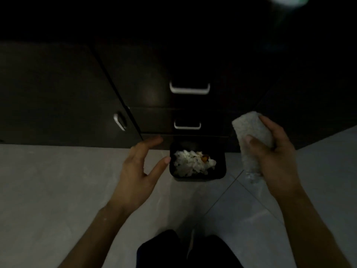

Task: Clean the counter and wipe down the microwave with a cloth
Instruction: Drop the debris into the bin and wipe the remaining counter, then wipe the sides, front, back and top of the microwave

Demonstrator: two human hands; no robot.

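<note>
Head view, looking down, in dim light. The pale grey, nubbly cloth (251, 130) is folded into a thick oblong pad and is held in the air at the right of the view, in front of the dark cabinet fronts and above the floor. Its upper end stands clear above the right hand (274, 151); its lower end hangs below the palm, where the weave looks loose and frayed. The right hand grips it around the middle, with the thumb laid across the near face and the fingers curled round the far side.

The left hand (139, 167) holds nothing. Its fingers are straight and spread wide, palm turned toward the right. Its thumb tip lies at the left rim of the small black rectangular bin (220, 167); whether it touches cannot be told.

The bin stands on the pale grey tiled floor (58, 180), against the foot of the dark matt cabinet front (58, 93) and between the two hands. It holds crumpled white waste (193, 163) with an orange-brown scrap on top.

Above the bin are two drawer fronts, each with a silver bar handle, the upper handle (189, 89) wider than the lower handle (187, 126). A cupboard door to the left bears a slanted silver door handle (120, 120).

A blurred green-and-white object (286, 0) shows at the top right edge; what it is cannot be told. Dark clothing (173, 248) fills the bottom centre.
</note>
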